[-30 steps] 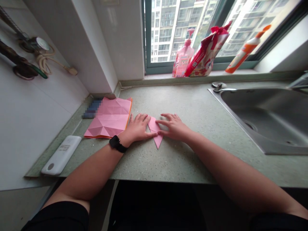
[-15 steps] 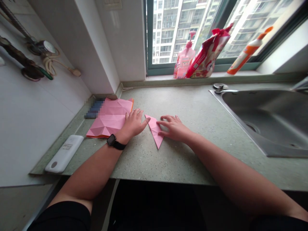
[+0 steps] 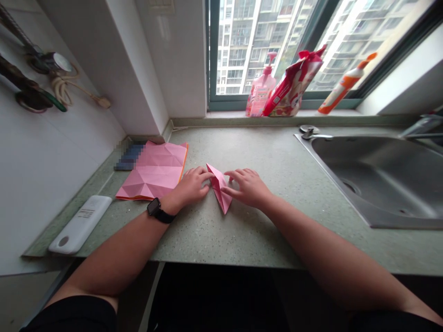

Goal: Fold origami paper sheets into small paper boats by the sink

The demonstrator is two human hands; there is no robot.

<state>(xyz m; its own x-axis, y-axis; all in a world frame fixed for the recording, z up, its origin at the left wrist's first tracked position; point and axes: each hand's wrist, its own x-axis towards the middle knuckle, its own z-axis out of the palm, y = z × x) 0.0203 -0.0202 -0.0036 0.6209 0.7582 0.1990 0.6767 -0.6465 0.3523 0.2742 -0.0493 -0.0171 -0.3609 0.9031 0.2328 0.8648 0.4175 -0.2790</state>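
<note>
A narrow piece of folded pink paper (image 3: pixel 223 184) lies slantwise on the counter between my two hands, its lower tip pointing towards me. A darker fold shows along its left side, where the layers stand slightly apart. My left hand (image 3: pixel 194 186), a black watch (image 3: pixel 156 210) on its wrist, has curled fingers at the paper's upper left edge, index tip against it. From the right, my right hand (image 3: pixel 247 186) grips the other edge with thumb and index finger, the thumb on the middle crease. The undersides of the fingertips are hidden.
Creased pink sheets (image 3: pixel 157 168) with orange edges lie left of my left hand. A white power bank (image 3: pixel 81 224) is near the front left edge. The sink (image 3: pixel 367 184) is at right. A pump bottle (image 3: pixel 261 92), red bag (image 3: pixel 294 85) and orange-white bottle (image 3: pixel 341 90) stand by the window.
The paper's left side has come up into a raised fold. My left fingers have curled in from lying spread, and my right thumb has shifted onto the crease. The view has turned slightly.
</note>
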